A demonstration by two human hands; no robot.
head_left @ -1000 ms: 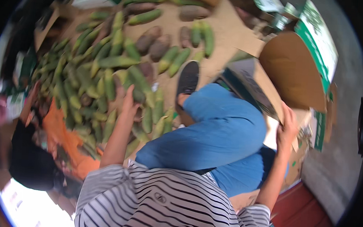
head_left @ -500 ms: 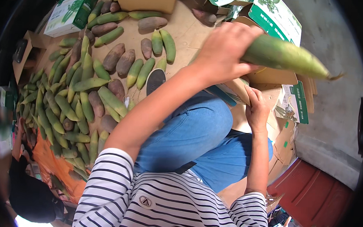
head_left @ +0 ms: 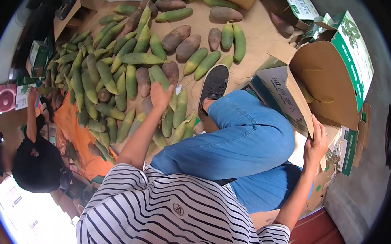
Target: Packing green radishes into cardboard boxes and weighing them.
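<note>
My left hand (head_left: 161, 97) is closed round the lower end of a green radish (head_left: 158, 75) at the right side of a large heap. Long green radishes (head_left: 89, 83) make up most of that heap, with purplish-brown ones (head_left: 187, 47) among them. At the right, my right hand (head_left: 317, 141) grips the near edge of a cardboard box (head_left: 290, 94), fingers over the wall. The box's brown flap (head_left: 324, 69) stands raised. Only a little of its inside shows, so I cannot tell how much it holds.
My bent leg in blue jeans (head_left: 230, 137) and a dark shoe (head_left: 215, 85) lie between heap and box. More green-and-white cartons (head_left: 348, 37) stand by the grey wall. A person in dark clothes (head_left: 36, 158) reaches toward the heap from the left, beside an orange sheet (head_left: 78, 131).
My left hand has swung left from above the box to the heap; the radish it held there is out of that hand, and it grips another. My right hand stays on the box.
</note>
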